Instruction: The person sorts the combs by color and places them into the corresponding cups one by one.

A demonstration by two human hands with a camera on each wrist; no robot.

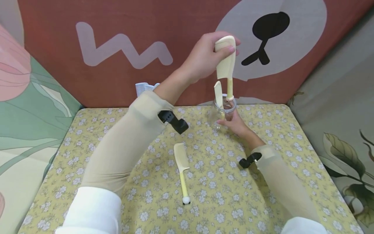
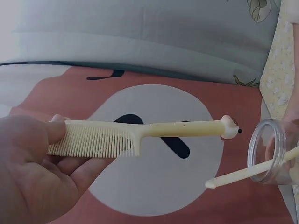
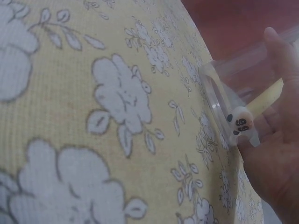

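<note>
L fingers (image 2: 86, 175) clamp comb (image 1: 226, 66) by its blade, handle down, tip just above mouth of jar (image 1: 214, 118), which R fingers (image 1: 223, 122) grip near far edge of surface (image 1: 228, 201), right of mid. Best hold jar steady & lower tip inside rim, clear of 2nd comb (image 1: 218, 94) leaning there. Backdrop (image 1: 122, 81) stands right behind far edge, so spare room's toward near edge, past loose comb (image 1: 181, 157) mid-surface.

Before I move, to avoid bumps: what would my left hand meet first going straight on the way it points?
Probably the printed cloth behind the table, though depth beyond your left hand is unclear.
</note>
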